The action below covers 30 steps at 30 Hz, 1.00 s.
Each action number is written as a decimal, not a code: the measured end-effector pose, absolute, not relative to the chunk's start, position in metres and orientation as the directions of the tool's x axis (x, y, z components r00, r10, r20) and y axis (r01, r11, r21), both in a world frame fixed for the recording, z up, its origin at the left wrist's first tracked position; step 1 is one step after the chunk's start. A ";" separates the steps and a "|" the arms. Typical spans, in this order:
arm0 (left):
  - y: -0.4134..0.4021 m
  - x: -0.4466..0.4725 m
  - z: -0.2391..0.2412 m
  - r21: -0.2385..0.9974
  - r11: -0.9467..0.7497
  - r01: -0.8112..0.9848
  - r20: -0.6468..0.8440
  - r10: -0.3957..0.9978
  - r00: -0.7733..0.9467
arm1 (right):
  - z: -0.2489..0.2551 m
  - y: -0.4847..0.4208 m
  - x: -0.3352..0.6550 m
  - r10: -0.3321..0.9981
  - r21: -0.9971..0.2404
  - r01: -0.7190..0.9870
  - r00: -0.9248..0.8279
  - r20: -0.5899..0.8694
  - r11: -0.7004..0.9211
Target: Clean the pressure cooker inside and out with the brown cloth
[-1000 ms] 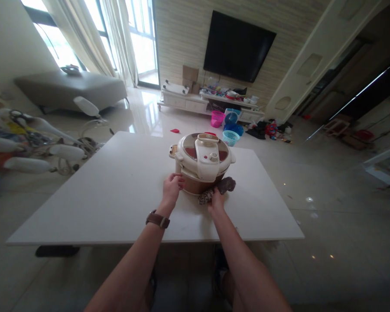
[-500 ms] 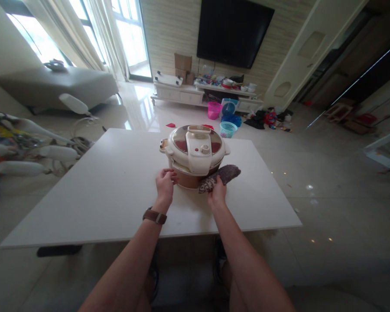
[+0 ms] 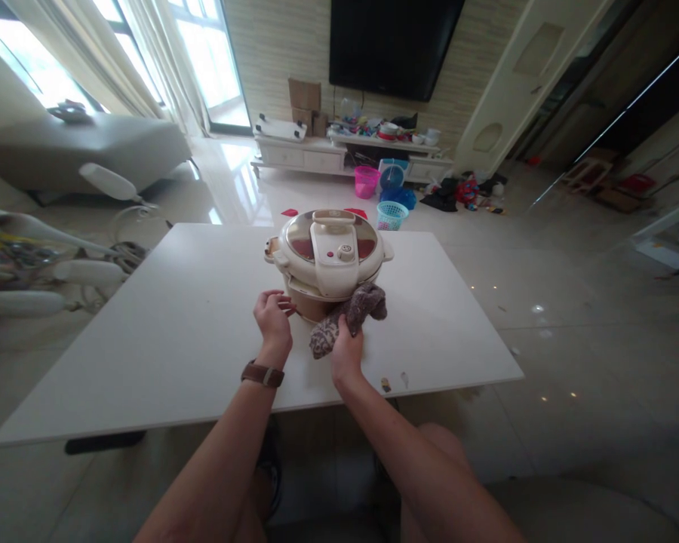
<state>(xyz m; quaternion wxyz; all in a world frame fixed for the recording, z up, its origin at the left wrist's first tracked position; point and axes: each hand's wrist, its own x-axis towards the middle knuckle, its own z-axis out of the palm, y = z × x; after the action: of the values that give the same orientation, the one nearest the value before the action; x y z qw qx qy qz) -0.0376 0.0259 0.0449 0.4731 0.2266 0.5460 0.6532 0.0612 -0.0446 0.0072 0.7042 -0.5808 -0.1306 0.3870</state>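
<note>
An electric pressure cooker [image 3: 333,253] with a cream lid and a brown body stands on the white table [image 3: 204,339]. My right hand [image 3: 348,351] grips a folded grey-brown patterned cloth [image 3: 348,317], held against or just in front of the cooker's front; whether it touches cannot be made out. One end of the cloth flops over to the right. My left hand [image 3: 274,320] is beside the cooker's front left, fingers loosely curled and apart, with nothing seen in it. A brown watch strap [image 3: 262,374] circles that wrist.
Two small items [image 3: 385,385] lie near the table's front edge. Beyond the table are a pink basket [image 3: 367,182], a light blue basket [image 3: 392,216] and a low white cabinet [image 3: 302,154]. A white rack-like thing [image 3: 90,271] stands close to the table's left side.
My right hand has drawn the cloth left and nearer to me, and its far end now droops. Small items at the table's front edge have come into sight. The camera has shifted slightly.
</note>
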 end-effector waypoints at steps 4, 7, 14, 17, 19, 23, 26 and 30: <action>0.023 -0.039 0.045 0.925 0.053 -0.377 -0.222 0.879 -0.422 | 0.007 -0.033 0.089 0.703 -0.964 -0.255 0.699 -0.132 0.073; 0.020 -0.039 0.046 0.923 0.057 -0.382 -0.219 0.893 -0.394 | 0.009 -0.023 0.110 0.705 -0.973 -0.202 0.706 -0.063 0.116; 0.019 -0.037 0.045 0.919 0.052 -0.390 -0.198 0.919 -0.343 | 0.006 -0.028 0.102 0.683 -0.973 -0.213 0.724 -0.099 0.085; 0.021 -0.035 0.044 0.916 0.051 -0.398 -0.201 0.917 -0.346 | 0.001 -0.041 0.078 0.703 -0.964 -0.264 0.692 -0.164 0.035; 0.022 -0.033 0.044 0.912 0.054 -0.407 -0.208 0.914 -0.347 | -0.001 -0.046 0.065 0.712 -0.950 -0.313 0.672 -0.206 0.020; 0.022 -0.029 0.043 0.919 0.060 -0.389 -0.200 0.922 -0.330 | -0.003 -0.049 0.058 0.706 -0.916 -0.400 0.652 -0.278 0.008; 0.020 -0.027 0.043 0.930 0.073 -0.361 -0.195 0.928 -0.316 | -0.003 -0.043 0.067 0.700 -0.900 -0.435 0.651 -0.294 0.027; 0.018 -0.024 0.041 0.925 0.075 -0.372 -0.202 0.927 -0.315 | 0.000 -0.029 0.089 0.649 -0.851 -0.522 0.668 -0.364 0.059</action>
<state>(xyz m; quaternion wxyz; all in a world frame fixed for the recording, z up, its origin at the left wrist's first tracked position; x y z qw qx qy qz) -0.0241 0.0181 0.0413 0.5198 0.2685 0.5169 0.6250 0.0887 -0.0292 -0.0002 0.7254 -0.5548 -0.0573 0.4034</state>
